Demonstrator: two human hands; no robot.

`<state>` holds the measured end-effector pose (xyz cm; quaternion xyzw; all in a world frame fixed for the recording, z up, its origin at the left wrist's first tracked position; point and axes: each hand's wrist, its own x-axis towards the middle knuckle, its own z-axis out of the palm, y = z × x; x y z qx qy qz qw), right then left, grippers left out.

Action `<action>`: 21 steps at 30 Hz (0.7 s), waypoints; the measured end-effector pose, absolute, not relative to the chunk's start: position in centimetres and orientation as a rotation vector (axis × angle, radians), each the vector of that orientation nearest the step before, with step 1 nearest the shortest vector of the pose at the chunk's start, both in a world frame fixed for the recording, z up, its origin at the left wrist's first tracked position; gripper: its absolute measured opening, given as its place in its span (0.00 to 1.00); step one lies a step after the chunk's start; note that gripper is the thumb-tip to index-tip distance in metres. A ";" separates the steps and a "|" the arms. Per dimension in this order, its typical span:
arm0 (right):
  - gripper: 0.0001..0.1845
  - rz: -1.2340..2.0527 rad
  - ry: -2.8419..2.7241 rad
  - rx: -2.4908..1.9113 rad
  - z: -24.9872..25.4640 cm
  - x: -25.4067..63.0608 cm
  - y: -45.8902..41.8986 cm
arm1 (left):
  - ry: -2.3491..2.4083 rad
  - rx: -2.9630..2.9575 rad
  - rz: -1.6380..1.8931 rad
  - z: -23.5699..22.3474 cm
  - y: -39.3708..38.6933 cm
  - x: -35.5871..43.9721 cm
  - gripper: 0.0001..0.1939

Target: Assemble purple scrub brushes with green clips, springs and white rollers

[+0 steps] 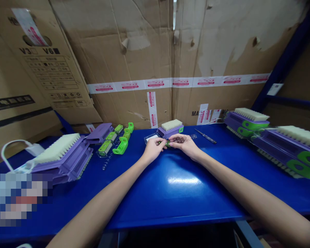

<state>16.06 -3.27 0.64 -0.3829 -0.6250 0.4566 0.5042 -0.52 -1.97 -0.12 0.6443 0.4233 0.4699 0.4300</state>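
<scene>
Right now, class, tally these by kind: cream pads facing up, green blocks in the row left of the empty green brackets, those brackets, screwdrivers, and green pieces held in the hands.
Cream pads facing up: 4
Green blocks: 3
Empty green brackets: 3
Screwdriver: 1
Green piece held by left hand and right hand: 1
Total: 12

The left forearm enters from 7 o'clock, the right forearm from 4 o'clock; left hand and right hand meet, fingers bent, thumbs pinching.
</scene>
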 end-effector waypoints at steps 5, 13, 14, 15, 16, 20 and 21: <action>0.18 1.086 -1.495 -0.919 0.8 16.2 -3.4 | 1.032 1.578 1.144 0.1 -2.0 -0.8 0.12; 0.17 1.090 -1.472 -0.904 0.9 16.5 -3.3 | 0.960 1.482 1.085 0.4 -2.1 -1.3 0.18; 0.17 1.098 -1.459 -0.906 0.9 16.5 -3.3 | 0.960 1.466 1.085 0.4 -2.1 -1.3 0.19; 0.17 1.105 -1.449 -0.909 0.9 16.5 -3.3 | 0.963 1.452 1.085 0.4 -2.2 -1.3 0.20; 0.17 1.111 -1.440 -0.914 0.9 16.6 -3.3 | 0.967 1.442 1.083 0.4 -2.2 -1.3 0.20; 0.18 1.147 -1.414 -0.910 1.0 16.7 -3.4 | 0.971 1.420 1.081 0.4 -2.2 -1.3 0.21; 0.18 1.158 -1.405 -0.910 1.1 16.7 -3.4 | 0.966 1.412 1.083 0.3 -2.1 -1.3 0.22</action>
